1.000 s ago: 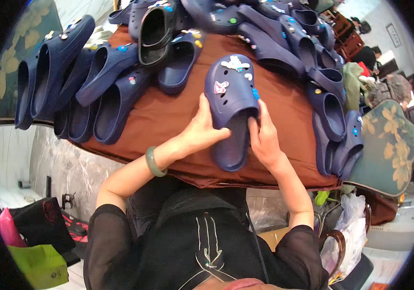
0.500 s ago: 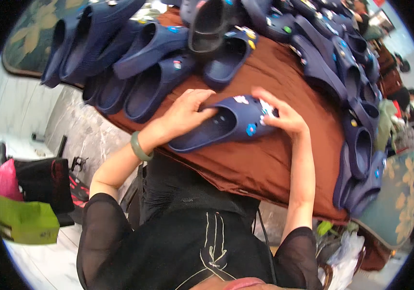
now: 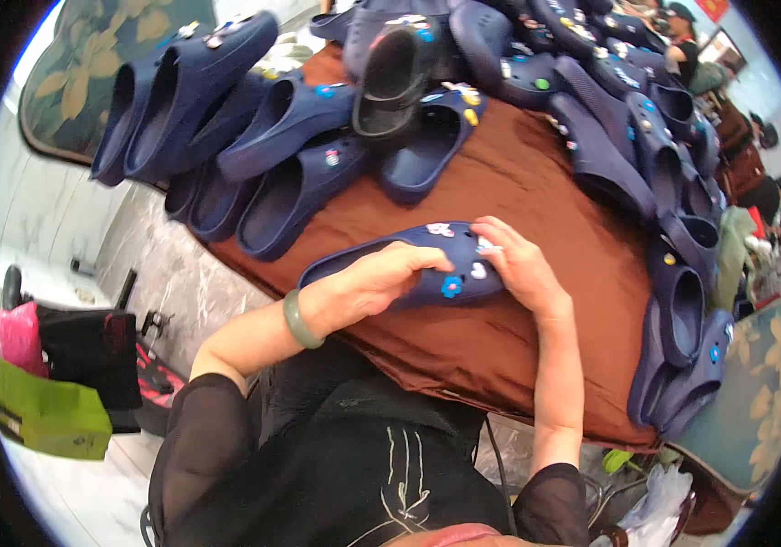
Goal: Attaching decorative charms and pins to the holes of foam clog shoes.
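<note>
A dark blue clog (image 3: 465, 294) with white and blue charms on its upper lies over the brown cloth in front of me, its toe pointing right. My left hand (image 3: 377, 281), with a green bangle at the wrist, grips it from the near side, fingers reaching over the upper and covering part of the foot opening. My right hand (image 3: 525, 273) is closed around the toe end, its fingertips at a white charm (image 3: 489, 247). Beside the thumb side of that hand sit a white heart-shaped charm (image 3: 478, 271) and a blue flower charm (image 3: 451, 287). The clog's underside is hidden.
Several blue clogs (image 3: 295, 196) are stacked at the far left, more (image 3: 605, 155) along the far right. A black clog (image 3: 390, 87) stands among them at the back. The brown cloth (image 3: 500, 365) covers the table. Bags (image 3: 53, 410) are at the left; floral-patterned chair backs (image 3: 746, 392) flank the table.
My left hand has shifted from the clog's foot opening onto its upper, closer to the right hand. The clog has turned slightly, and the whole view has moved a little.
</note>
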Tool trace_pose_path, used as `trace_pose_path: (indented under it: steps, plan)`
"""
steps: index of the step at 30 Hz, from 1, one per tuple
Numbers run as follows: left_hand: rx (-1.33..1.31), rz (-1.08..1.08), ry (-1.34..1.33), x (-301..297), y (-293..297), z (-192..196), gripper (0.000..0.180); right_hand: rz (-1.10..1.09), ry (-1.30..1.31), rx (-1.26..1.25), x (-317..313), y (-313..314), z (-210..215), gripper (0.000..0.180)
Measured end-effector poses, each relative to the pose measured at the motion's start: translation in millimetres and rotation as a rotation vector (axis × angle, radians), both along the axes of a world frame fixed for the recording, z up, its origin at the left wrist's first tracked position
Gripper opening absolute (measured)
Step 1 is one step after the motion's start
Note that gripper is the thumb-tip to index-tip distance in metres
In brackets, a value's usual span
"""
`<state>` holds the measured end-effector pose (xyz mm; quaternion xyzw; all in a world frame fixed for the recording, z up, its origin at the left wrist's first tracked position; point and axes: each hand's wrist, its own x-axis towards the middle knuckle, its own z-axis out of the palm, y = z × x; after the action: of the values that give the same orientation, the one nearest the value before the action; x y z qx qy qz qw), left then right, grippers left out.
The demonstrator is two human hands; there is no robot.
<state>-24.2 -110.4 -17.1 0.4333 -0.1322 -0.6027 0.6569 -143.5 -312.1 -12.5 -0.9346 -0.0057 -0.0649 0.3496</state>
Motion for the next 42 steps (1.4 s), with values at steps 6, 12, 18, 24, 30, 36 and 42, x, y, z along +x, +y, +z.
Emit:
trace_pose_path:
  steps: [6, 12, 18, 24, 30, 36, 42]
  plan:
    - [-0.001, 0.053, 0.067, -5.0, -2.8, 12.9, 0.042, 0.067, -0.117, -0.006, -10.5, -9.8, 3.0, 0.04]
    - [0.013, 0.045, 0.107, 1.6, 4.1, 16.5, 0.042, 0.014, -0.194, -0.042, 2.7, 5.3, 0.4, 0.025]
    - [-0.004, 0.003, 0.104, -0.7, -13.5, 12.5, 0.037, -0.117, -0.326, -0.259, -2.5, 2.5, -9.6, 0.015]
    - [0.153, 0.101, 0.049, 1.9, -0.4, 14.3, 0.048, -0.292, -0.414, -0.448, 27.5, 23.1, -29.3, 0.015]
    - [0.104, 0.054, 0.036, -9.0, -4.8, 13.3, 0.044, -0.323, -0.424, -0.02, 4.6, 10.1, -26.2, 0.029]
    - [0.13, 0.056, 0.003, -3.0, -2.2, 15.4, 0.042, -0.42, -0.562, 0.145, 12.8, 4.6, -35.2, 0.03]
    - [0.096, 0.079, -0.014, -13.8, -1.6, 24.3, 0.039, -0.663, -0.383, -0.229, -5.1, -42.9, -41.4, 0.027]
